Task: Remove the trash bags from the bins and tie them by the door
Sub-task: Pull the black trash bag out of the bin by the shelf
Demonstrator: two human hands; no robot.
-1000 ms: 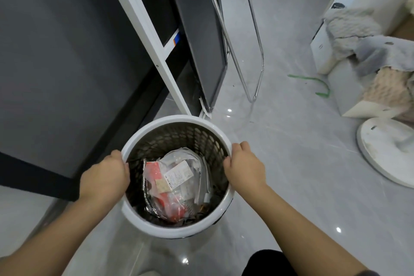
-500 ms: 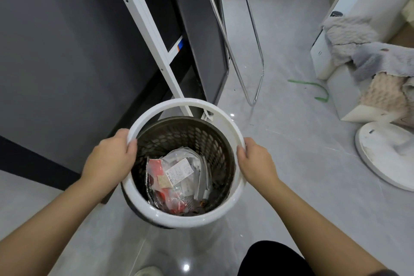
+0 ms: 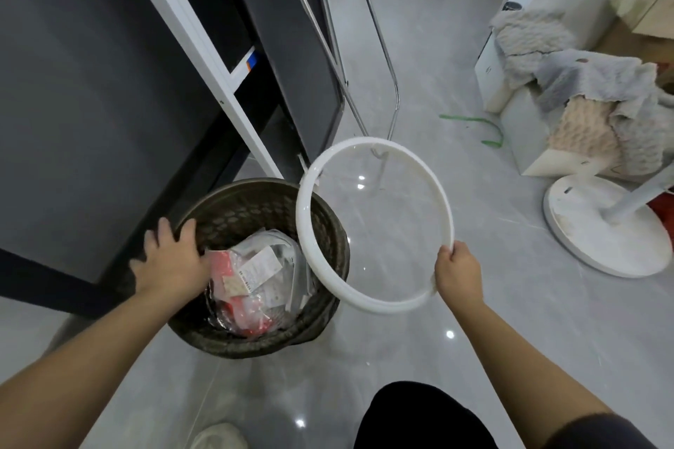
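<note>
We are swinging ring [image 3: 304, 222] off bin [image 3: 255, 193], rightward | right hand [image 3: 458, 272] curling round ring | left hand [image 3: 171, 259] letting go, fingers spreading on bin rim | bag [image 3: 321, 321] likely freed.

The bin [image 3: 255, 200] is dark perforated plastic with a dull, lattice-textured wall. The ring [image 3: 302, 219] is smooth, glossy white plastic. Inside the bin, the trash bag [image 3: 291, 259] is thin, clear, crinkled film over printed paper slips [image 3: 260, 268]. The floor [image 3: 474, 339] is polished grey tile that mirrors the lights. The rack tube [image 3: 383, 44] is shiny chromed metal. The blankets [image 3: 591, 76] are fluffy, matt cloth.
</note>
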